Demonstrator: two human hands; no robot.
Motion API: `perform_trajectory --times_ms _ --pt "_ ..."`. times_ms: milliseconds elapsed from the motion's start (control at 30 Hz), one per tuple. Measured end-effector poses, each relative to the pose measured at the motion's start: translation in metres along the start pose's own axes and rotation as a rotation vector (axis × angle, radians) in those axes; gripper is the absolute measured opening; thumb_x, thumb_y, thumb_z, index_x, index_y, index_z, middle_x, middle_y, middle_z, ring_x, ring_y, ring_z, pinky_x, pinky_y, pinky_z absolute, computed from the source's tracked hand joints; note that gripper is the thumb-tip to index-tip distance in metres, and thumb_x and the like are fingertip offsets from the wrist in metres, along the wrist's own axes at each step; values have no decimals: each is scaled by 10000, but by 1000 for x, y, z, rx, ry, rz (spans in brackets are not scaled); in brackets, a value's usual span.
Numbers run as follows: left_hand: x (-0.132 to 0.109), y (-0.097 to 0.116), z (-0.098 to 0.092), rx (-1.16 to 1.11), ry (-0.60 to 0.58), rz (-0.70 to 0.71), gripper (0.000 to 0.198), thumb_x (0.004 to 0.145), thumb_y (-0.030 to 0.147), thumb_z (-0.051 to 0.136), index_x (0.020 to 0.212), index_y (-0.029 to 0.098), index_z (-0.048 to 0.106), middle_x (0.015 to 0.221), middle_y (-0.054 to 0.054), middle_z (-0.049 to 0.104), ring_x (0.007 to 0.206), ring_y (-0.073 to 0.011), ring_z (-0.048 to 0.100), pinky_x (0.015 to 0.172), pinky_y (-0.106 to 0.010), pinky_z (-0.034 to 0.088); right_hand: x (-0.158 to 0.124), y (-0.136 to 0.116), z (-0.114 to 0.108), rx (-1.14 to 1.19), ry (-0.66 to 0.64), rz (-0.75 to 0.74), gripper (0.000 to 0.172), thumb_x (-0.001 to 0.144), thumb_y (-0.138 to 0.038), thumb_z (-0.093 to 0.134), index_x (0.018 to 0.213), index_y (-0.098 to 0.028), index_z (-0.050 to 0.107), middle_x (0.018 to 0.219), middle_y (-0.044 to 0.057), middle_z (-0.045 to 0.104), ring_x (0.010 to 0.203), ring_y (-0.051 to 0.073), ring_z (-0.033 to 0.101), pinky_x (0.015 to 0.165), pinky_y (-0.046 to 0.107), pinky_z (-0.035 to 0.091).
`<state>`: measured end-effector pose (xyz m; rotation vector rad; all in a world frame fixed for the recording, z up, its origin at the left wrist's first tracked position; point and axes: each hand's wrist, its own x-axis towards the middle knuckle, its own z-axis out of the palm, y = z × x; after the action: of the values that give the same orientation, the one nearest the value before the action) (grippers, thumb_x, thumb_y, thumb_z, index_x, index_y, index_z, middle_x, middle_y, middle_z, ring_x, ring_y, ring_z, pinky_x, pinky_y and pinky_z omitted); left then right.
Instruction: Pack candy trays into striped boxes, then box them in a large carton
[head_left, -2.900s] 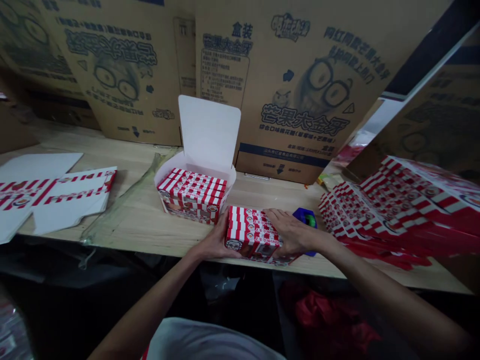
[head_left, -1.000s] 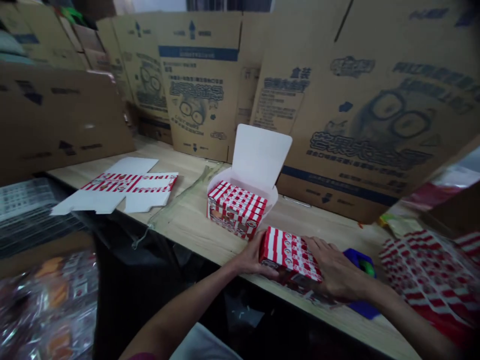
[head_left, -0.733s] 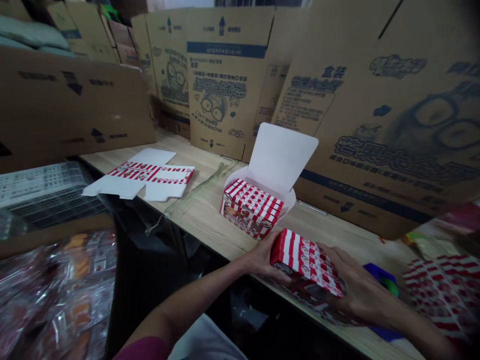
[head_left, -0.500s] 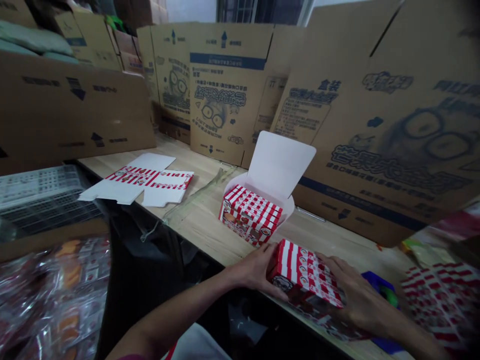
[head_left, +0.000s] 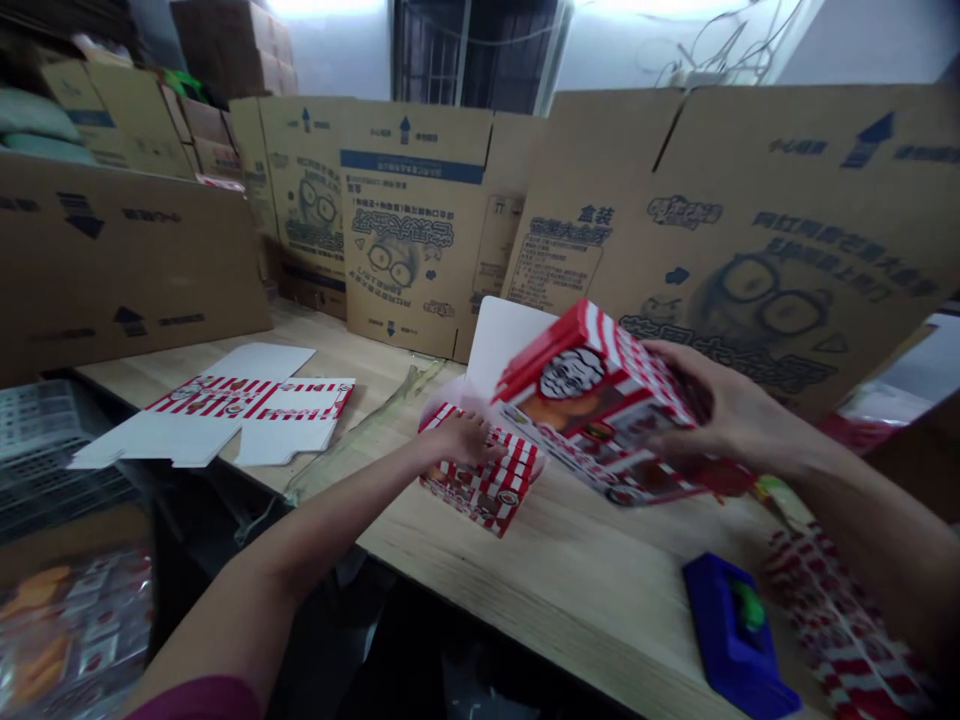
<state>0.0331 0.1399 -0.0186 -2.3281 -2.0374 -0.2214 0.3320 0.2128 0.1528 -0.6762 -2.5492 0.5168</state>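
Note:
My right hand [head_left: 697, 410] is closed round the right end of a red-and-white striped carton [head_left: 592, 410], which it holds tilted in the air above the table. The carton shows a round black-and-white face print and food pictures. Lower left of it stands an open box [head_left: 506, 335] with its white lid flap raised, holding striped small boxes [head_left: 517, 455] in a row. My left hand [head_left: 466, 440] lies over these small boxes, its fingers spread on their tops. The held carton hides part of the raised flap.
Flat unfolded cartons [head_left: 217, 410] lie on the table [head_left: 525, 570] at left. A blue tape dispenser [head_left: 735, 635] and more striped boxes [head_left: 840, 620] are at right. Large cardboard sheets [head_left: 420, 230] stand behind. Bagged goods [head_left: 75, 620] sit at lower left.
My right hand has lifted the striped carton off the table edge, up and tilted. My left hand has let go of it and moved left onto the small boxes. The view has shifted.

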Motion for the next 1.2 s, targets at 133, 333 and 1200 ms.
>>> perform_trajectory --times_ms 133,333,1200 --pt "-21 0 10 -6 -22 -3 804 878 697 241 1280 58 520 1368 -252 504 1291 -379 444 1021 -476 353 76 -16 39 80 15 -91 937 514 -330 832 1361 -218 446 1331 81 543 1195 351 515 1052 491 397" --pt "-40 0 18 -110 -20 8 1185 630 827 513 1459 24 243 1527 -301 219 1416 -425 216 1120 -530 193 144 6 99 172 -191 -21 812 503 -224 799 1266 -185 525 1137 59 648 995 284 612 889 412 511" --pt "-53 -5 18 -138 170 154 1010 626 751 617 1364 94 408 1457 -241 401 1329 -392 379 1095 -475 262 158 33 112 368 -513 158 705 553 -205 734 1236 -220 561 1091 36 692 971 279 642 804 381 554"
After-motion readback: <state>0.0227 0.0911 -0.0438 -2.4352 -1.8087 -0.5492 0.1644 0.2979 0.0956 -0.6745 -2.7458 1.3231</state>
